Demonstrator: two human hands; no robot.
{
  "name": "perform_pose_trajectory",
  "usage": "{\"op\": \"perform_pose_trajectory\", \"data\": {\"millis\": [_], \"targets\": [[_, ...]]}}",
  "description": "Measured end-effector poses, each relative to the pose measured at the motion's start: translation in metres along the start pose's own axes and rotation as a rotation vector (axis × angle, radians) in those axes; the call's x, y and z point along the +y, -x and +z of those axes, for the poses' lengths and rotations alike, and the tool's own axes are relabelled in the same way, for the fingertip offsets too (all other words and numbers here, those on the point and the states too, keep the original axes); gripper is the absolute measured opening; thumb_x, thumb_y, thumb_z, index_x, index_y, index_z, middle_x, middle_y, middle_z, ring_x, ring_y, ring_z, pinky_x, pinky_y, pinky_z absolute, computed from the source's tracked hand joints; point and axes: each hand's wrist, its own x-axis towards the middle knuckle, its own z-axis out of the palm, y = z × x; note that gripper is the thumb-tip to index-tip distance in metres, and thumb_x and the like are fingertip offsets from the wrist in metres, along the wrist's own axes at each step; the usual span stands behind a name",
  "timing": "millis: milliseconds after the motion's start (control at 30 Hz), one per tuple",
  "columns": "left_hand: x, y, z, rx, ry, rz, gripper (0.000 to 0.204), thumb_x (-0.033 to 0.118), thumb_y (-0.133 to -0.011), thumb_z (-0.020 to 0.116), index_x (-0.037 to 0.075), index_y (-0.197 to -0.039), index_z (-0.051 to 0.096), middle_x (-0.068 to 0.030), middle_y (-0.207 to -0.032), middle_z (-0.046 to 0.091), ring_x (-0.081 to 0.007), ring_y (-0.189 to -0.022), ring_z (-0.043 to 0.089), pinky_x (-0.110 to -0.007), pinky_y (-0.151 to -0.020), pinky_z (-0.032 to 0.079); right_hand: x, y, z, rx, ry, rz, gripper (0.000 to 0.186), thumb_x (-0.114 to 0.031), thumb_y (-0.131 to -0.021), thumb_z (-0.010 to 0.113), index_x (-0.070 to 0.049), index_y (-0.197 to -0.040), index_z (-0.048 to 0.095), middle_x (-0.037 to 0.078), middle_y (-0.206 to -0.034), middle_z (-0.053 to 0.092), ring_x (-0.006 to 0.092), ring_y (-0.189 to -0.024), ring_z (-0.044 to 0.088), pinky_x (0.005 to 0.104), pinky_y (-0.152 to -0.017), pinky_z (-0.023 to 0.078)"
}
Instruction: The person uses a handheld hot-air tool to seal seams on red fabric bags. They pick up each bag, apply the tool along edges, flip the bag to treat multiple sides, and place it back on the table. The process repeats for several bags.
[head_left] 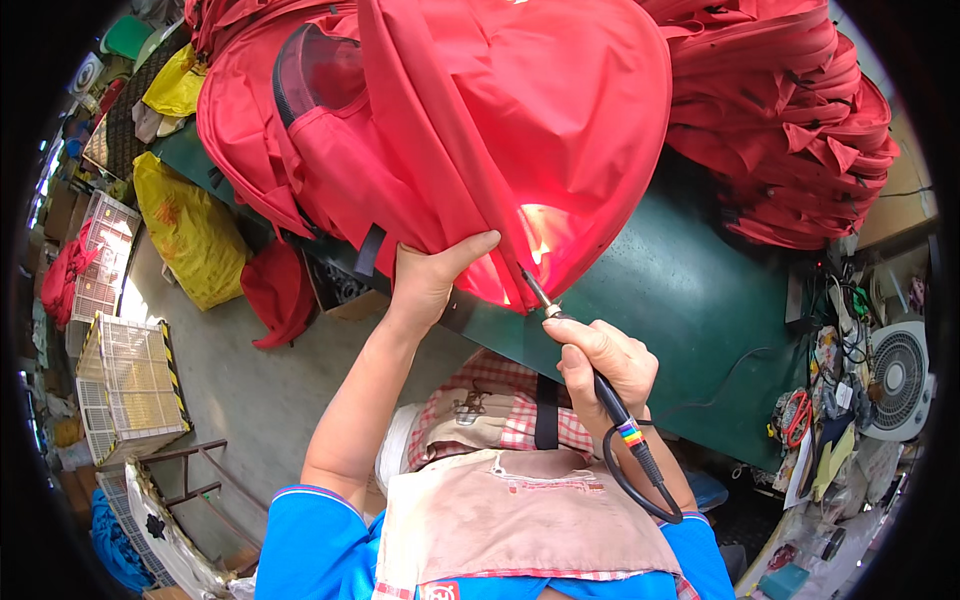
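Observation:
A large red backpack (pixel 575 110) with a dark mesh side pocket lies across the near edge of the green table. My left hand (pixel 432 275) grips its lower edge, thumb on the red fabric and fingers hidden behind it. In my right hand (pixel 605 362) is a soldering iron (pixel 612 405) with a black handle, a rainbow band and a black cord. Its metal tip touches or nearly touches the bag's lower seam, beside a bright patch of light. Whether it makes contact, I cannot tell. A short black strap (pixel 370 250) hangs from the bag left of my wrist.
Stacked red backpacks (pixel 790 130) stand at the back right of the green table (pixel 640 290). Cords, red-handled scissors (pixel 797 418) and a grey fan (pixel 898 380) crowd the right side. On the left are a yellow bag (pixel 190 230) and a wire crate (pixel 130 385).

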Motion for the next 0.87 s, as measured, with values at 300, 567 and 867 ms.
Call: {"op": "perform_pose_trajectory", "data": {"millis": [300, 567, 867], "targets": [[-0.002, 0.000, 0.010, -0.017, -0.030, 0.016, 0.050, 0.004, -0.080, 0.083, 0.001, -0.124, 0.060, -0.0066, -0.118, 0.067, -0.0171, -0.108, 0.065, -0.032, -0.095, 0.052, 0.012, -0.019, 0.016, -0.037, 0.108, 0.009, 0.017, -0.002, -0.090, 0.059, 0.000, -0.100, 0.073, 0.008, -0.063, 0.057, 0.0149, -0.053, 0.057, 0.0278, -0.051, 0.045], [-0.004, -0.005, -0.003, -0.024, -0.035, -0.029, 0.050, 0.008, -0.080, 0.083, 0.000, -0.124, 0.060, -0.0069, -0.119, 0.066, -0.0179, -0.110, 0.063, -0.033, -0.096, 0.052, -0.011, -0.071, -0.026, -0.396, -0.147, 0.608, 0.029, -0.024, -0.105, 0.051, -0.004, -0.114, 0.071, 0.004, -0.063, 0.065, 0.0049, -0.047, 0.049, 0.0222, -0.045, 0.037], [-0.007, -0.011, -0.007, -0.064, -0.054, 0.005, 0.053, 0.010, -0.080, 0.084, 0.001, -0.126, 0.060, -0.0068, -0.121, 0.066, -0.0192, -0.112, 0.063, -0.034, -0.097, 0.051, 0.034, -0.056, -0.103, 0.304, -0.434, 0.060, 0.028, -0.027, -0.101, 0.050, -0.009, -0.123, 0.045, 0.014, -0.074, 0.064, 0.0209, -0.057, 0.063, 0.0324, -0.071, 0.059]]}}
